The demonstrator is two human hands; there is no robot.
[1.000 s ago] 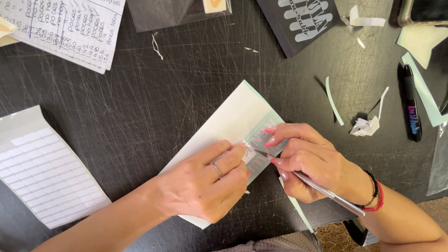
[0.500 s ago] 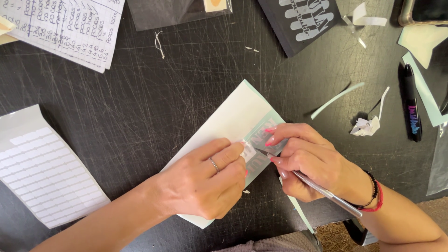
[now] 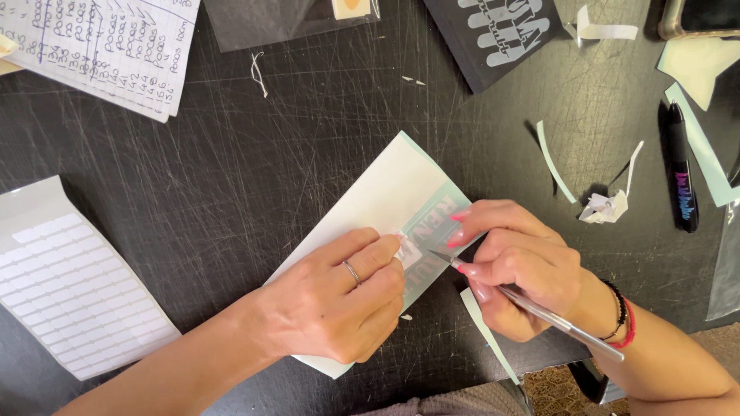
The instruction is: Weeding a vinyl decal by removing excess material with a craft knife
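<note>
A white sheet of vinyl sticker (image 3: 378, 196) with pale green lettering lies tilted on the black scratched table (image 3: 231, 154). My left hand (image 3: 335, 296), with a ring on one finger, presses flat on the sheet and pins a small peeled piece under the fingertips. My right hand (image 3: 520, 266) grips a thin metal craft knife (image 3: 532, 304) like a pen. Its tip touches the lettering just right of my left fingertips.
A sheet of small white labels (image 3: 69, 285) lies at the left. A handwritten notebook page (image 3: 100, 46) sits top left, a black card with white shapes (image 3: 501, 31) top centre. Vinyl scraps (image 3: 605, 206) and a black marker (image 3: 681, 177) lie at the right.
The loose pale green strip beside the scraps has shifted, lying flatter half a second ago and steeper again now. Both hands stay on the sheet, with only slight finger movement.
</note>
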